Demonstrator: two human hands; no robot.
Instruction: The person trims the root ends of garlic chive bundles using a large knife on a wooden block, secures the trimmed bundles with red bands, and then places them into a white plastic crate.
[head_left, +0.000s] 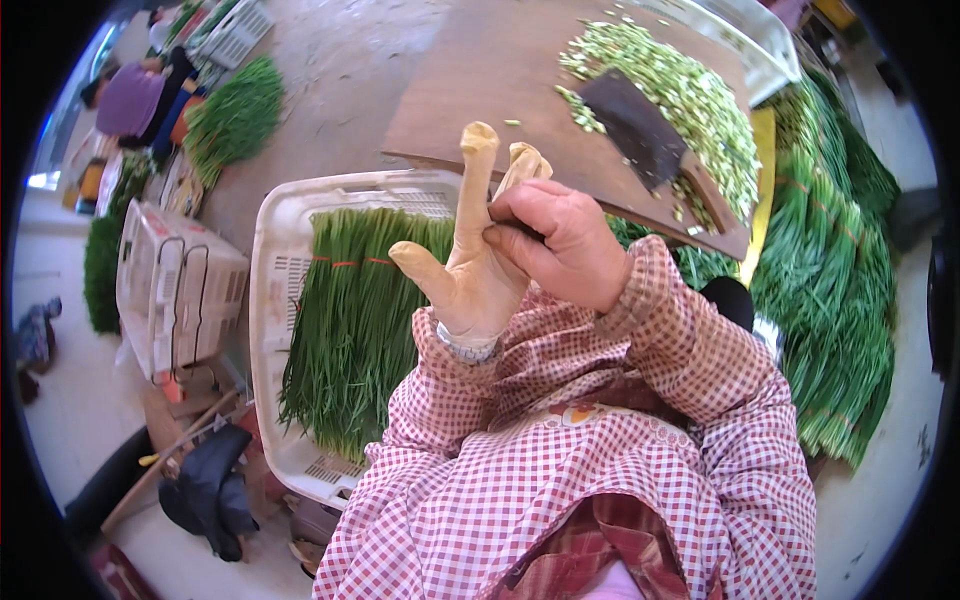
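Note:
My left hand (470, 285) is raised in a pale yellow glove (477, 200), palm turned toward me, with thumb and a finger stretched out. Bare, my right hand (565, 235) pinches the glove between thumb and fingers near its finger bases. Another glove finger (525, 160) is bent over behind my right hand. Below and left of the hands, a white plastic crate (268, 300) holds banded bundles of long green chives (350, 320). Beyond my right hand, a cleaver (640, 130) with a wooden handle lies on a brown board (470, 110) beside chopped pale green pieces (690, 90).
More banded green bundles (825, 260) are piled at the right. A white crate (180, 280) stands at the left, near a dark cloth (210, 480) on the floor. At the far left, a person in purple (130, 98) sits near a green heap (235, 120).

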